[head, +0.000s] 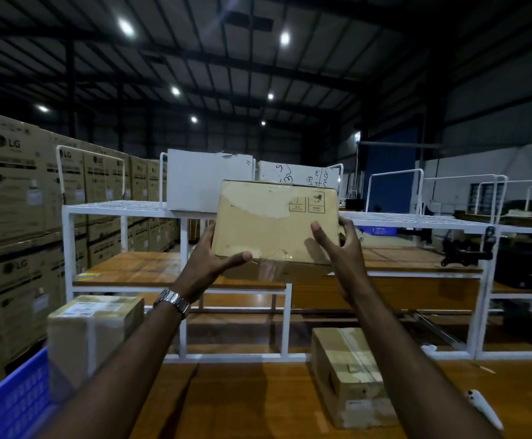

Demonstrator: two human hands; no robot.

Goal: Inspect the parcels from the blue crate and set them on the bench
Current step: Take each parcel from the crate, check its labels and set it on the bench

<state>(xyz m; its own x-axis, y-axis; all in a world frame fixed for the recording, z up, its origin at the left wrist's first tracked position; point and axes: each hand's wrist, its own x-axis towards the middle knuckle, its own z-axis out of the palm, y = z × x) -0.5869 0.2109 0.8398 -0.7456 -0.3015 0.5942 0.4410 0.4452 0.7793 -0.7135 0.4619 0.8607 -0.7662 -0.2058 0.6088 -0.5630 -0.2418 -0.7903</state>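
A: Stage of task, largest item first?

B: The wooden bench [258,400] carries one taped parcel [350,375] lying flat at 5 o'clock, judged already set down. The blue crate [14,403], at 8 o'clock, holds one upright parcel [90,331], apparently waiting. A third, the flat brown parcel [274,221], is raised at the centre of view before the white rack [176,213], under inspection and well above the bench.

A: Hands?

B: The left hand [214,258] grasps its lower left corner, thumb on the near face. The right hand [340,245] clasps its right edge, fingers curled behind.

A: Count?

B: Three parcels: one on the bench, one in hand, one in the crate; the crate's floor is hidden, so more may remain. Two white cartons [207,179] on the rack at 12 o'clock. One white pen-like object [483,407] at 4 o'clock. One wristwatch [172,301].
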